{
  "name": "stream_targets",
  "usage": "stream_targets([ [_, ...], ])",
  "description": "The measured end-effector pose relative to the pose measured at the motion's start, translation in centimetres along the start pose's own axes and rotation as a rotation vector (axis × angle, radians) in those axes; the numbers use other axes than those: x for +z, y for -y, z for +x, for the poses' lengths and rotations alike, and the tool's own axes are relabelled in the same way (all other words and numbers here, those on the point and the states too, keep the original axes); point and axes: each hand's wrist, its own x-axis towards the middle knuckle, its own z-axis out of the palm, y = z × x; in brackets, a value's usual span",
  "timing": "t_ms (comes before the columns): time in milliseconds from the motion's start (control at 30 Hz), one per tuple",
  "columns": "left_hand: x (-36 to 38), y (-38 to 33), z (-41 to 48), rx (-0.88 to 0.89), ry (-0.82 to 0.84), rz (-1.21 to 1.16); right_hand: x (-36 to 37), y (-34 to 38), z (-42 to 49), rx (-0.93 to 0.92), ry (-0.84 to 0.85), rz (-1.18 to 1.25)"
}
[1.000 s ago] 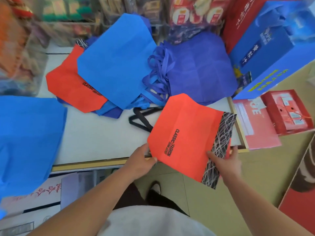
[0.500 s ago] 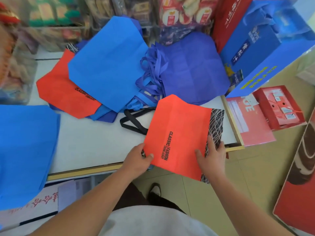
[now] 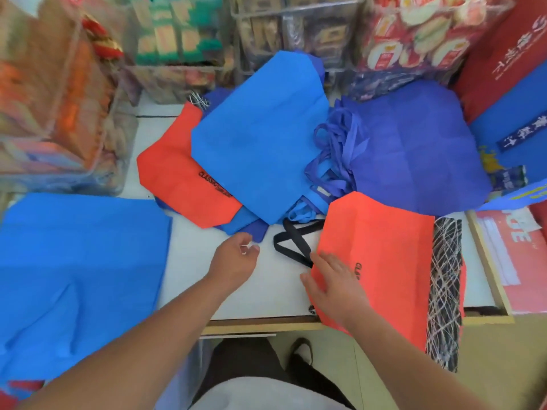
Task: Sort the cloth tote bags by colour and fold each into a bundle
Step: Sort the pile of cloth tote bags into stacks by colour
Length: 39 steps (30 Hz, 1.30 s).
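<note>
The red bag (image 3: 381,261) lay at the table's (image 3: 189,261) front right corner, overhanging the edge, so the right hand (image 3: 334,282) pressed flat on it, likely pinning it. The left hand (image 3: 236,258) hovered loosely curled, empty, beside the bag's black handles (image 3: 296,241), probably to tuck them.

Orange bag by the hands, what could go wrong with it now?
The orange bag hangs over the front edge of the table; only the right hand presses it flat, so it might slip off if that hand lifts. Its black handles lie loose and could get caught in the fold. The other orange bag sits under the light blue bag, so pulling it out may mess up that pile.
</note>
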Motion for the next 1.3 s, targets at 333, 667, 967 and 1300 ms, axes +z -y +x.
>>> stream_targets([
  [333,-4.1,-2.5,11.0,-0.169,-0.063,-0.444,-5.1,8.1,6.2,0.197,-0.059,0.272],
  [667,-4.2,-7.3,11.3,-0.391,-0.098,-0.952,-5.4,9.0,8.2,0.115,-0.040,0.485],
  [967,-8.2,-2.6,2.9,-0.280,-0.573,-0.575,-6.2,10.8,8.1,-0.125,-0.152,0.393],
  [1300,-14.1,11.2,-5.1,-0.512,-0.634,-0.209,0.7,14.7,5.6,-0.331,-0.222,0.138],
])
